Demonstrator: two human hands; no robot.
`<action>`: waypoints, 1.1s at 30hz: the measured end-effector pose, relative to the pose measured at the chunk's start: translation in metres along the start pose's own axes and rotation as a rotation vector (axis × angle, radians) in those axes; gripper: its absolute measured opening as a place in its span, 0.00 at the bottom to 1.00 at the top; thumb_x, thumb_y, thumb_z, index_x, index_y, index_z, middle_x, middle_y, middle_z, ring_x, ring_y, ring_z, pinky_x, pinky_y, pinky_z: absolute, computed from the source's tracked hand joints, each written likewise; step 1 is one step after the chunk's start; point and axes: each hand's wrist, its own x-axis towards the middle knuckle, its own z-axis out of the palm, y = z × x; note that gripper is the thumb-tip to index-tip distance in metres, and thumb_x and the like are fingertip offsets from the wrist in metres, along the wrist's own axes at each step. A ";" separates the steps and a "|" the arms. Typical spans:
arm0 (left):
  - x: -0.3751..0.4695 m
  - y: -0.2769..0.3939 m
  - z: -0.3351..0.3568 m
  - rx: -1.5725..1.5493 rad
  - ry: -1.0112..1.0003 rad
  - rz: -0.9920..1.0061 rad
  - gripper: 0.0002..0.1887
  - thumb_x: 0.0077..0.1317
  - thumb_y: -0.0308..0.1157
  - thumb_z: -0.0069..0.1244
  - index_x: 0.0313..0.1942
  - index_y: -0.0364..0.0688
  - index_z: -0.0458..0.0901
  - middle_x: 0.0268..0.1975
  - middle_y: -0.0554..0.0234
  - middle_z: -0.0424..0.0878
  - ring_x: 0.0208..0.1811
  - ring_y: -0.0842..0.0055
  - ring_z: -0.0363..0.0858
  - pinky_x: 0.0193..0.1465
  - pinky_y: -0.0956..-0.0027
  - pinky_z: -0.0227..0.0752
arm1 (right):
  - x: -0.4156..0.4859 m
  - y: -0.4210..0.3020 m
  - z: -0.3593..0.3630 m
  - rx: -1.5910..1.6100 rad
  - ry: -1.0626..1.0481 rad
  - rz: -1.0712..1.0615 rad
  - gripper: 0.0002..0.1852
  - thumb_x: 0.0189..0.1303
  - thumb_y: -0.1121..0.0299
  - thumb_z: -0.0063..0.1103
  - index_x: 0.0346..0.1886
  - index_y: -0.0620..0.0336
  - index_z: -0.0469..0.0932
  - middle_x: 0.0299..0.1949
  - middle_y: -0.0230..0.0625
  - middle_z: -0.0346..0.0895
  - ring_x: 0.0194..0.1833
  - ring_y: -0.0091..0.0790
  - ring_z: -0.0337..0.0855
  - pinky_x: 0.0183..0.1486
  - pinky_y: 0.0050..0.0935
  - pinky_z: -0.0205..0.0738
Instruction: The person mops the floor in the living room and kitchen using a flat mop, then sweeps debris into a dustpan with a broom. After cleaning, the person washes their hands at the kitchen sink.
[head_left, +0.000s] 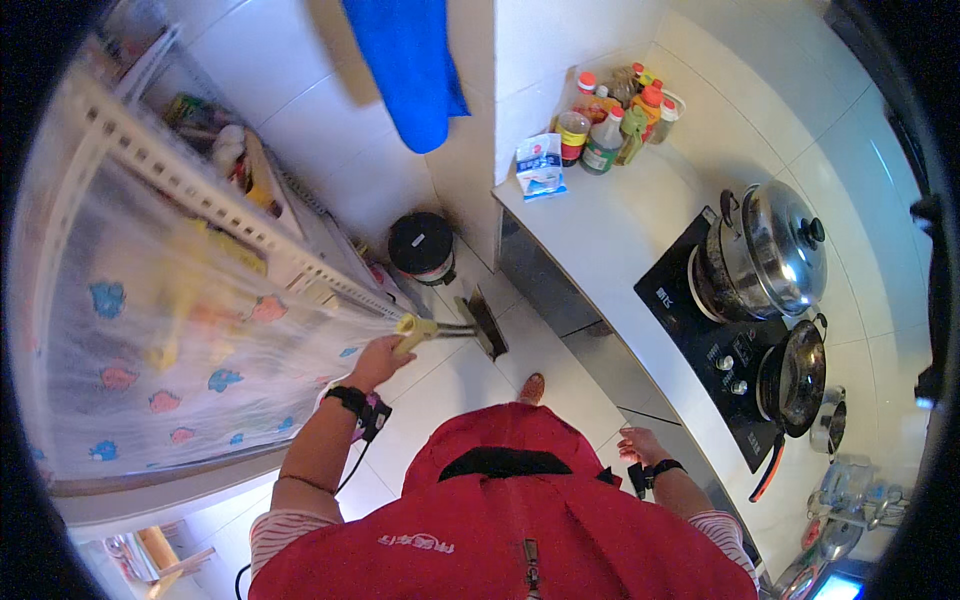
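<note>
My left hand (377, 363) grips the yellow handle (415, 332) of a long-handled floor tool, perhaps a mop or squeegee. Its two metal rods run to a dark flat head (486, 324) on the tiled floor, near the base of the counter. My right hand (642, 445) hangs beside the counter's front, fingers loosely curled, holding nothing that I can see. Both wrists wear dark bands. A black-lidded bin (421, 246) stands on the floor past the tool's head.
On the left stands a metal shelf rack (225, 217) behind a patterned plastic curtain (225, 337). The counter (592, 232) on the right bears bottles (602, 142), a steel pot (784, 247) and a frying pan (795, 379) on a gas stove (739, 352). A blue cloth (420, 82) hangs ahead.
</note>
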 end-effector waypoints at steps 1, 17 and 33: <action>0.018 0.009 -0.001 -0.004 0.011 -0.013 0.20 0.55 0.42 0.58 0.43 0.39 0.81 0.38 0.44 0.82 0.40 0.53 0.80 0.43 0.58 0.72 | 0.006 -0.008 -0.011 0.003 0.050 0.016 0.16 0.57 0.63 0.61 0.45 0.61 0.73 0.28 0.42 0.76 0.23 0.36 0.77 0.28 0.36 0.78; 0.224 -0.027 -0.025 0.194 0.006 -0.009 0.24 0.57 0.46 0.56 0.48 0.38 0.79 0.40 0.43 0.81 0.43 0.53 0.80 0.46 0.57 0.72 | 0.025 -0.062 -0.009 0.234 0.207 0.022 0.16 0.57 0.67 0.60 0.47 0.64 0.73 0.25 0.46 0.76 0.19 0.38 0.77 0.23 0.37 0.77; 0.274 -0.069 -0.058 0.496 -0.017 -0.122 0.16 0.60 0.39 0.50 0.44 0.39 0.76 0.41 0.42 0.81 0.44 0.49 0.78 0.46 0.50 0.71 | 0.031 -0.098 0.040 0.196 0.240 0.077 0.14 0.62 0.65 0.53 0.48 0.62 0.74 0.27 0.42 0.77 0.21 0.33 0.77 0.24 0.34 0.78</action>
